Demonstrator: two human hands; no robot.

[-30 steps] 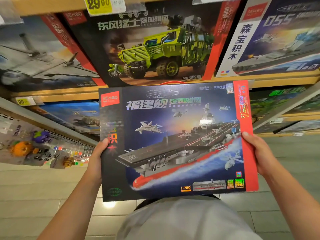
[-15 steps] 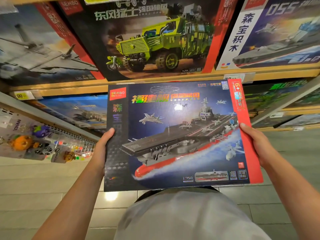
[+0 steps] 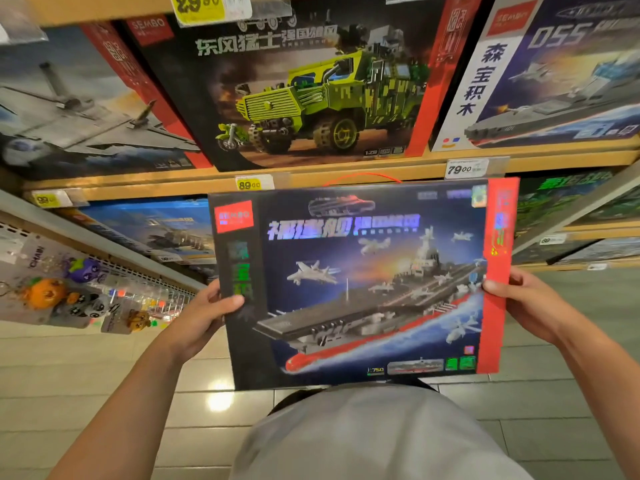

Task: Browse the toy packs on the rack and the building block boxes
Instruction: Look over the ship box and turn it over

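Step in hand: I am in the browsing step, with one building block box, the aircraft carrier box (image 3: 363,282), held up face-on in front of the shelves for a look at its cover.
Where the box is: off the shelf, in the air between my two hands, its top edge level with the shelf lip (image 3: 346,169) and its bottom edge just above my shirt.
Left hand (image 3: 202,315): it grips the box's left edge, thumb laid across the dark front strip, the other fingers curled behind out of sight.
Right hand (image 3: 523,301): it grips the red right-hand border, thumb on the front, the fingers wrapped round the back.
On the shelf behind: the green truck box (image 3: 311,88) stands leaning back directly above, with a grey jet box (image 3: 79,109) to its left and a warship box (image 3: 554,74) to its right.
Toy packs: the keychain packs (image 3: 69,292) hang on the rack at my lower left, well apart from the box and untouched.
Price tags: an 89 tag (image 3: 252,184) sits on the shelf lip just above the box's top left.
Next move, as I judge it: turn the box over or slide it back into the lower shelf, keeping both grips firm so the wide, flat box does not tilt, then move on to another box or the hanging packs.
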